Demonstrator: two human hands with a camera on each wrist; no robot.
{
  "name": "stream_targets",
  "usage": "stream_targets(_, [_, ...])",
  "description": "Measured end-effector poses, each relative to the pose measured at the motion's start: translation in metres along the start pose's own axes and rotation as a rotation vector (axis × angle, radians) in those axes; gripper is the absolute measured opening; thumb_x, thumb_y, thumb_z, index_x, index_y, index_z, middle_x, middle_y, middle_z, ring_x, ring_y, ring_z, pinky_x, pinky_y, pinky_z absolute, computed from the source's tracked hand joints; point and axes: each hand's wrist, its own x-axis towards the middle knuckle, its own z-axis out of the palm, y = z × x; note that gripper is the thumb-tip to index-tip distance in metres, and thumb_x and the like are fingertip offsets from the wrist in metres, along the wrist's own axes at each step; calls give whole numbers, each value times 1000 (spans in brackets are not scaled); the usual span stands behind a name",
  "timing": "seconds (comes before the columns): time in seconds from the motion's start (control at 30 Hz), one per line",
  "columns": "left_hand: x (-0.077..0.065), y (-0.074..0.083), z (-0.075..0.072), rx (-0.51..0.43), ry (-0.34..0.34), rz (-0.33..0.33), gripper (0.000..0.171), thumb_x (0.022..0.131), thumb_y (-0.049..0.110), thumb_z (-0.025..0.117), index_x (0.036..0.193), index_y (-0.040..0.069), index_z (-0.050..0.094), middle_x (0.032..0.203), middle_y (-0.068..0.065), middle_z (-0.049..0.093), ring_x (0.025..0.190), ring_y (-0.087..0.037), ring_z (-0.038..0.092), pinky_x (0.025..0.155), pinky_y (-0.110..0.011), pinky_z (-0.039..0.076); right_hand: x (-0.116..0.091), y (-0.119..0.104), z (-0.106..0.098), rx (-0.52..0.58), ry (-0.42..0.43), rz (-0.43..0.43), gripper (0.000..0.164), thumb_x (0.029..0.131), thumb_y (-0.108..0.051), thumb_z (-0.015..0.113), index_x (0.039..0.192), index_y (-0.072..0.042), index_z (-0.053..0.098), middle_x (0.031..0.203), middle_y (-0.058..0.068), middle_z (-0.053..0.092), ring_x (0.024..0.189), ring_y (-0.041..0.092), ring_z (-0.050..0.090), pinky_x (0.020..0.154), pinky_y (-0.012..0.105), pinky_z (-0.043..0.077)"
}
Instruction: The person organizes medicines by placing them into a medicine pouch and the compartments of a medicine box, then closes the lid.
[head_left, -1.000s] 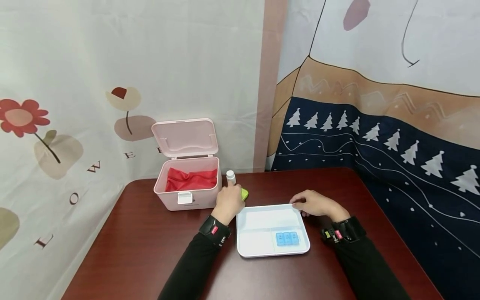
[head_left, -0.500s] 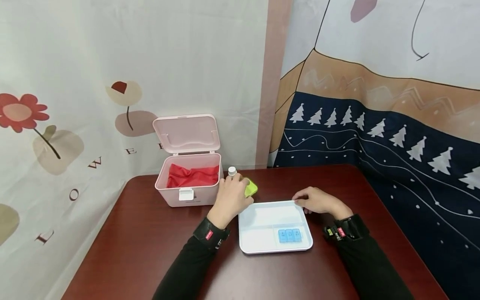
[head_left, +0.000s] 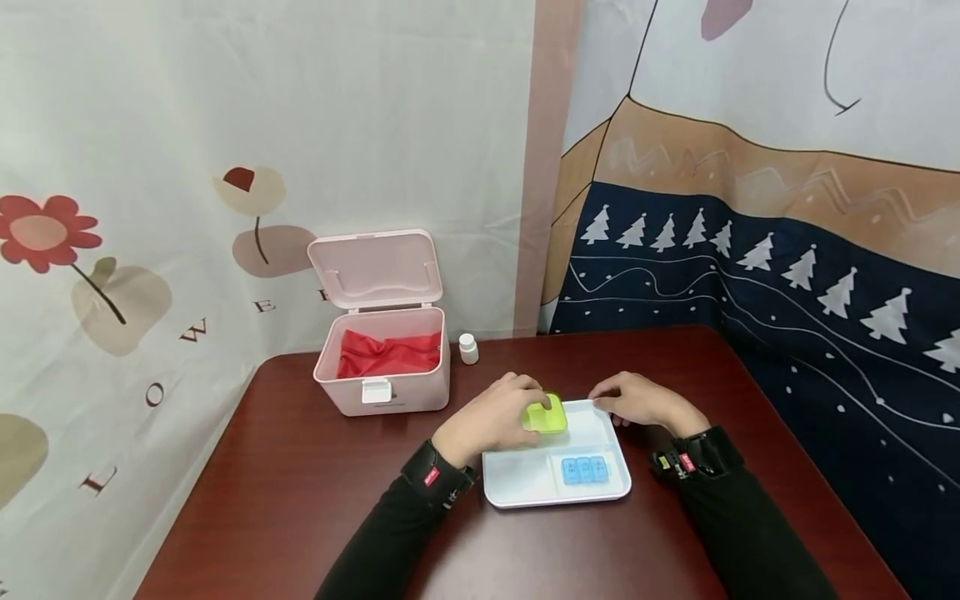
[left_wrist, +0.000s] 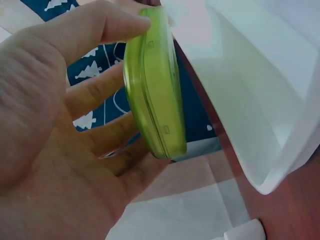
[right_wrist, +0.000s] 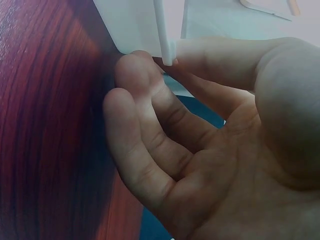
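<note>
My left hand holds a flat green plastic case over the back compartment of a white divided tray. In the left wrist view, the thumb and fingers pinch the green case by its edges, above the tray. Whether it touches the tray floor is hard to tell. At the tray's back right corner, my right hand pinches the rim, the thumb on top and fingers below, as the right wrist view shows. A blue three-part pill box lies in the front right compartment.
Left of the tray stands a pink box with its lid raised and a red cloth inside. A small white bottle stands upright beside it. Everything rests on a dark red-brown table.
Gripping the green case, my left hand has carried it from beside the white bottle rightward and nearer, over the tray. The bottle now shows fully. My right hand stays at the tray corner.
</note>
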Motion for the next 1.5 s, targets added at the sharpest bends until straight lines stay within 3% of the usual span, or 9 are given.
stream_targets(0.3, [6, 5, 12, 17, -72, 16, 44, 93, 34, 87, 135, 26, 78, 145, 0, 70, 131, -19, 59, 111, -34, 53, 2, 1, -2, 3, -2, -10, 30, 109, -17, 65, 133, -4, 77, 85, 8, 68, 71, 19, 64, 67, 35, 56])
stream_targets(0.5, [6, 7, 20, 47, -80, 27, 47, 92, 33, 87, 138, 26, 77, 144, -1, 70, 130, -19, 58, 115, -36, 50, 0, 1, 0, 8, -1, -15, 29, 109, -17, 66, 133, -4, 77, 84, 8, 68, 70, 20, 64, 67, 36, 56])
stream_targets(0.87, [5, 11, 20, 10, -88, 52, 40, 96, 26, 86, 135, 24, 79, 147, -2, 70, 132, -19, 57, 109, -31, 52, -1, -1, 0, 2, -2, -4, 29, 110, -17, 65, 133, -4, 77, 87, 8, 69, 71, 20, 65, 68, 35, 57])
stream_targets(1.23, [4, 11, 26, 34, -103, 59, 42, 96, 28, 88, 137, 25, 78, 149, -2, 68, 134, -19, 57, 112, -30, 51, -2, 1, 3, 4, -5, 10, 27, 110, -16, 66, 132, -6, 78, 87, 8, 69, 72, 20, 65, 68, 34, 57])
stream_targets(1.5, [5, 9, 21, 83, -117, 80, 42, 99, 32, 85, 139, 24, 77, 153, -2, 66, 137, -20, 58, 116, -32, 51, -3, -1, 1, -7, 9, -19, 27, 109, -15, 65, 130, -5, 78, 87, 8, 69, 71, 20, 65, 68, 35, 57])
